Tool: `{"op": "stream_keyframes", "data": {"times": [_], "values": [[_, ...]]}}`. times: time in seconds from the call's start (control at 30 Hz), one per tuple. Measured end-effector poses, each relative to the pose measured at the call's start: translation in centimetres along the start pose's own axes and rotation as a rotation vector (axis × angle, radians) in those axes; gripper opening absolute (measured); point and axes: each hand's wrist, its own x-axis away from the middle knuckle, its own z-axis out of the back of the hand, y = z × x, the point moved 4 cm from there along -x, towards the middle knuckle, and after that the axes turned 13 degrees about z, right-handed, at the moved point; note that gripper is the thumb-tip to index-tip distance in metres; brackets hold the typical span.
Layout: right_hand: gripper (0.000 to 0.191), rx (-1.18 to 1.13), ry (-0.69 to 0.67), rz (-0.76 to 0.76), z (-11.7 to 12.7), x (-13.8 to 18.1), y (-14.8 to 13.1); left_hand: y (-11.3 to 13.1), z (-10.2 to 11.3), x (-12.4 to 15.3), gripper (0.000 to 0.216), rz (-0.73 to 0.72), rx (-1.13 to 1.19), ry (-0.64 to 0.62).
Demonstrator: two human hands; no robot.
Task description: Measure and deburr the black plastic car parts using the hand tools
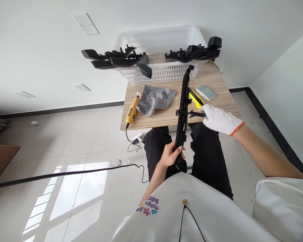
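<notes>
A long, narrow black plastic trim part (183,101) with clips along its side stands lengthwise over the front of the table. My bare left hand (171,154) is closed around its lower end, thumb on top. My right hand (218,118), in a white knitted glove with an orange cuff, is closed on a short, slim black piece (197,114) that reaches to the trim part's side. Whether that piece is joined to the part I cannot tell. A yellow and black tool (196,98), its kind unclear, shows just beyond the gloved fingers.
A white plastic basket (164,72) at the table's back bears several similar black parts (121,58). On the wood-striped table (148,123) are a grey cloth (155,100), a yellow corded rotary tool (132,111) and a pale green flat box (205,92). A black cable (73,172) crosses at left.
</notes>
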Motion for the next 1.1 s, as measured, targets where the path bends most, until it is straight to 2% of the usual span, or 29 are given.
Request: {"op": "stream_keyframes", "data": {"times": [0.17, 0.33, 0.43, 0.7, 0.77, 0.93, 0.97, 1.1], "values": [[0.048, 0.054, -0.007, -0.051, 0.6, 0.2, -0.3, 0.2, 0.0, 0.0, 0.043, 0.003, -0.004, 0.001], [0.043, 0.239, 0.003, -0.08, 1.5, 0.4, -1.2, 0.4, 0.0, 0.0, 0.043, -0.004, -0.001, 0.01], [0.047, 0.281, -0.046, -0.054, 1.5, 0.5, -1.4, 0.4, 0.0, 0.0, 0.044, -0.001, 0.004, 0.01], [0.042, 0.274, -0.051, 0.036, 2.1, 0.6, -1.6, 0.4, -0.1, 0.0, 0.045, -0.006, 0.014, 0.003], [0.044, 0.245, -0.007, 0.094, 2.0, 0.6, -1.2, 0.3, 0.0, 0.0, 0.045, -0.004, 0.014, 0.006], [0.039, 0.205, 0.094, 0.458, 1.3, 0.6, -0.6, 0.2, 0.0, 0.0, 0.047, 0.006, 0.028, 0.017], [0.039, 0.201, 0.087, 0.454, 1.2, 0.5, -0.4, 0.2, 0.0, 0.0, 0.047, 0.004, 0.026, 0.014], [0.043, 0.143, 0.022, 0.203, 1.5, 0.3, 0.2, 0.3, -0.1, 0.0, 0.046, 0.001, 0.024, 0.005]]}}
